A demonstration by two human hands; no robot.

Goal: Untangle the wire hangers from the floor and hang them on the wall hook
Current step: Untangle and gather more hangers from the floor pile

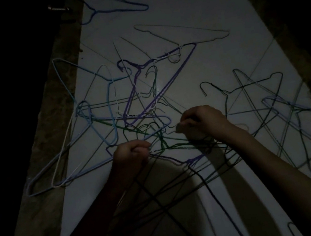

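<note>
A tangle of several wire hangers (141, 108) in purple, blue, green, white and black lies on a pale floor (184, 8) in dim light. My left hand (131, 155) is fisted around wires at the near middle of the tangle. A little to the right and farther away, my right hand (201, 121) pinches a thin wire hook end. A purple hanger (176, 74) lies beyond both hands. The wall hook is not visible.
A lone blue hanger (120, 7) lies at the far left, and a pale one (184, 30) beyond the tangle. More dark hangers (259, 102) spread to the right. A dark rough strip (53, 117) borders the floor on the left. A metal fitting (58, 8) sits at top left.
</note>
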